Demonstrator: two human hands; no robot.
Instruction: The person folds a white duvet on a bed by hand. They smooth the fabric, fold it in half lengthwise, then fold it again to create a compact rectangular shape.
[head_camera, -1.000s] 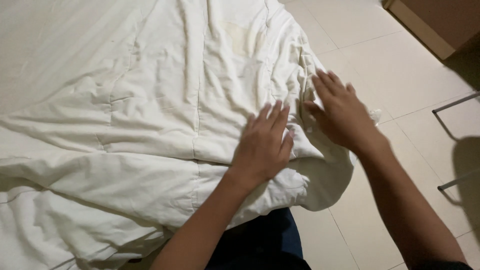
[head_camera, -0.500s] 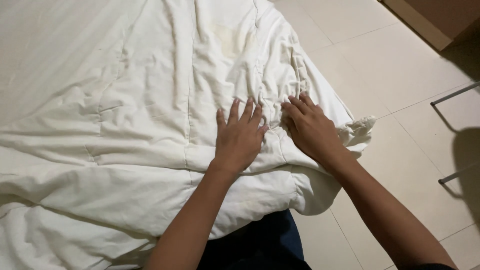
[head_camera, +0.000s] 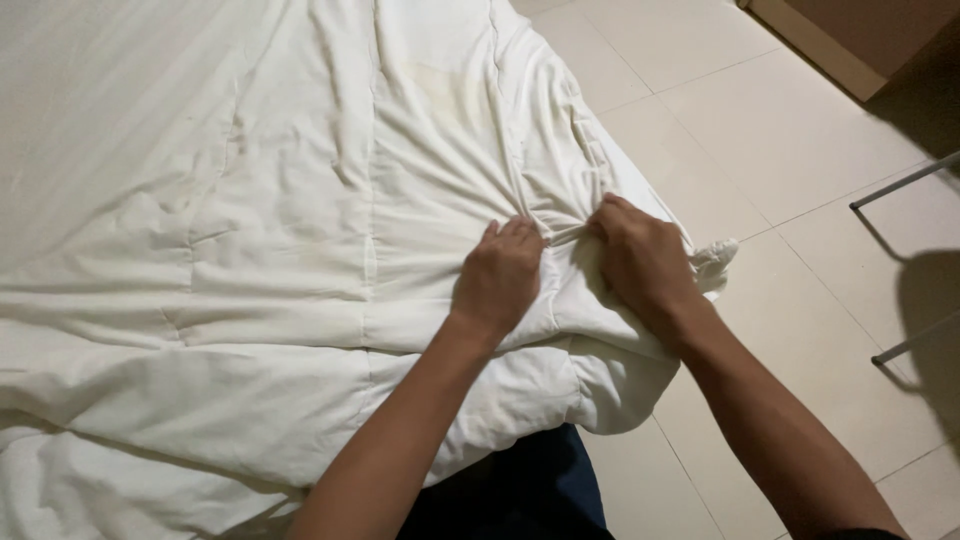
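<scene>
- Head view, current state: the left hand (head_camera: 500, 280) and the right hand (head_camera: 640, 262) are both closed on the white duvet (head_camera: 300, 200), each grip pinching a fold of fabric.
- Grip state, left: fingers curled tight, knuckles up, holding bunched cloth at its far side.
- Grip state, right: fingers curled tight, holding bunched cloth at its inner side, facing the left grip.
- Between the two grips a short ridge of cloth is drawn taut; the grips sit just beside each other without touching.
- Change from a second ago: both hands lay flat and open on the fabric, spread apart. Half a second ago they had slid closer with fingers beginning to curl. Now both are fully closed and gathered cloth radiates in creases away from the grips.
- Judgement: the work has passed from smoothing or feeling the surface to seizing a specific point of the duvet, probably something inside the cover; what is pinched cannot be told.
- Duvet location: spread over the tiled floor (head_camera: 800, 140), extending far to the left of the grips; a knotted corner (head_camera: 715, 262) lies just right of the right grip.
- Beyond the right grip, well apart: a brown cabinet base (head_camera: 840, 40) and thin metal legs (head_camera: 900, 185).
- Near side of the grips: dark blue clothing (head_camera: 520, 490) of the person shows under the duvet edge.
</scene>
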